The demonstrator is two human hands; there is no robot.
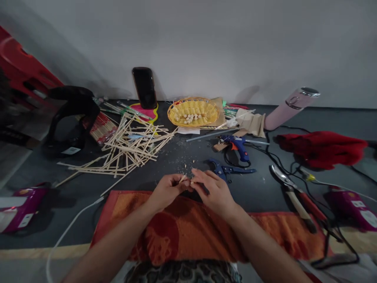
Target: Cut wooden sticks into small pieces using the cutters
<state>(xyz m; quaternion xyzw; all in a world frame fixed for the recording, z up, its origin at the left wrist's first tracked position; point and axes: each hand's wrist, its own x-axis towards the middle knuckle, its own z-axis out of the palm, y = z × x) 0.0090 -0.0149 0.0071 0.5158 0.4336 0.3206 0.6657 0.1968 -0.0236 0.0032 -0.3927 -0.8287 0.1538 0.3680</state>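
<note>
Hands: left hand (166,191) and right hand (212,192) meet over the orange towel (188,232), both pinching one small wooden piece (185,179).
Just beyond: blue cutter (224,169) — crumbs about.
Farther: stick pile (129,147) left, glue gun (239,147) right, yellow basket (193,111) behind.

Craft workspace: glue gun (239,146), sticks (129,147)

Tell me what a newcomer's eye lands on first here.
Both bare hands, left hand and right hand, meet at centre, pinching a small pale wooden piece over the orange towel. Behind them lie a scattered heap of thin wooden sticks at left and a yellow woven basket by the wall.
</note>
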